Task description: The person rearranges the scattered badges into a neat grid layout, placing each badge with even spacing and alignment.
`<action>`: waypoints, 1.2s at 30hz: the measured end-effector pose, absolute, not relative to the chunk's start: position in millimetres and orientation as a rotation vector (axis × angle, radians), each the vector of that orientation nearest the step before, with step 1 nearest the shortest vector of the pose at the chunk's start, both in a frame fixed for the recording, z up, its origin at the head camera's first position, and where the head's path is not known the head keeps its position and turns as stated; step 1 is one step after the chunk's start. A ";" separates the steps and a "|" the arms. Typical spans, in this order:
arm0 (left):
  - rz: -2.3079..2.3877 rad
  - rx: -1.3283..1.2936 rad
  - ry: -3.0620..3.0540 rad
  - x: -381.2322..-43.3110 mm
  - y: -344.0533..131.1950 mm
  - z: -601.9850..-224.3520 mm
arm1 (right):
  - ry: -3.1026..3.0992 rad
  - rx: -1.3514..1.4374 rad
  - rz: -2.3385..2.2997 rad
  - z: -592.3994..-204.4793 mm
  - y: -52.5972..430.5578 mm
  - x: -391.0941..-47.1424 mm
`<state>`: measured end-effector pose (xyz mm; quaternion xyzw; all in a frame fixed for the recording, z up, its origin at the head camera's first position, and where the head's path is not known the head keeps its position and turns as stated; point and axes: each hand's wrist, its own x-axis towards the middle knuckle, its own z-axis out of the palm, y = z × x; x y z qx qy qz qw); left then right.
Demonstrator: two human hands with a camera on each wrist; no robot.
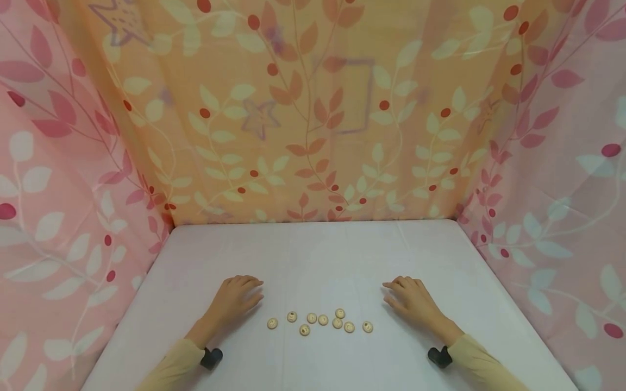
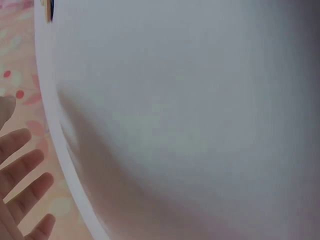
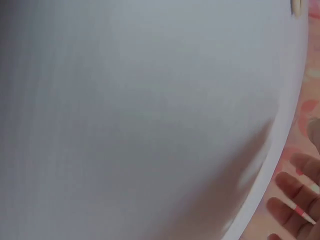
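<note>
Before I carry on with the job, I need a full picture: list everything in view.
Table: one, white, under both arms.
Round discs: nine, light wood-coloured, loosely spread on the table.
Back cloth: one, orange, leaf-printed, behind the table.
Drawn outlines: several, purple, on the back cloth.
Side cloths: two, pink, leaf-printed, left and right.
Wrist devices: two, black, one by each wrist.
Sleeves: two, pale yellow, on the forearms.
Left grip: one, bare hand, left of the discs.
Right grip: one, bare hand, right of the discs.

No lettering or number can be read; marks on the discs (image 1: 323, 320) between the left hand (image 1: 236, 296) and the right hand (image 1: 412, 298) are too small.
</note>
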<state>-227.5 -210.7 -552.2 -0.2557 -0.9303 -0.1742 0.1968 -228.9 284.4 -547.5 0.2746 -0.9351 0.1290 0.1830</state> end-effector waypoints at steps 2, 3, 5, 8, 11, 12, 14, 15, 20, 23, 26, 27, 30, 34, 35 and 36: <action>-0.502 -0.725 -2.644 -222.1 -207.1 -551.3 | -2.661 0.774 0.391 -546.9 277.8 -222.8; -0.512 -0.727 -2.663 -219.4 -205.5 -550.6 | -2.676 0.773 0.407 -546.7 274.8 -219.8; -0.528 -0.732 -2.693 -214.6 -202.7 -549.2 | -2.704 0.772 0.441 -545.9 268.7 -214.0; -0.538 -0.751 -2.713 -208.9 -199.4 -548.2 | -2.744 0.786 0.484 -544.1 260.3 -206.2; -0.517 -0.783 -2.728 -205.2 -196.4 -547.9 | -2.787 0.815 0.526 -542.3 253.1 -199.9; -0.512 -0.796 -2.735 -204.2 -195.4 -547.7 | -2.800 0.827 0.539 -542.0 250.9 -198.3; -0.513 -0.812 -2.760 -202.3 -193.4 -547.0 | -2.823 0.851 0.556 -541.7 246.9 -195.4; -0.525 -0.817 -2.774 -201.3 -192.4 -546.8 | -2.828 0.869 0.560 -541.7 245.2 -194.1; -0.551 -0.814 -2.850 -197.5 -188.6 -549.6 | -2.822 0.957 0.568 -542.8 239.3 -189.7; -0.540 -0.804 -2.873 -196.0 -186.8 -552.4 | -2.825 0.983 0.569 -544.2 237.9 -189.2; -0.537 -0.802 -2.882 -193.7 -184.6 -552.5 | -2.836 0.984 0.568 -546.3 237.3 -189.8; -0.535 -0.804 -2.885 -192.7 -183.7 -552.0 | -2.837 0.986 0.571 -546.8 237.2 -190.0; -0.515 -0.807 -2.898 -190.1 -181.1 -549.6 | -2.836 0.985 0.584 -548.5 237.2 -190.5; -0.488 -0.826 -2.899 -188.4 -179.2 -548.2 | -2.827 0.982 0.591 -550.1 238.1 -190.4; -0.488 -0.833 -2.897 -188.3 -178.9 -548.1 | -2.827 0.979 0.591 -550.2 238.3 -190.4; -0.487 -0.839 -2.894 -188.1 -178.7 -547.9 | -2.824 0.977 0.592 -550.4 238.4 -190.5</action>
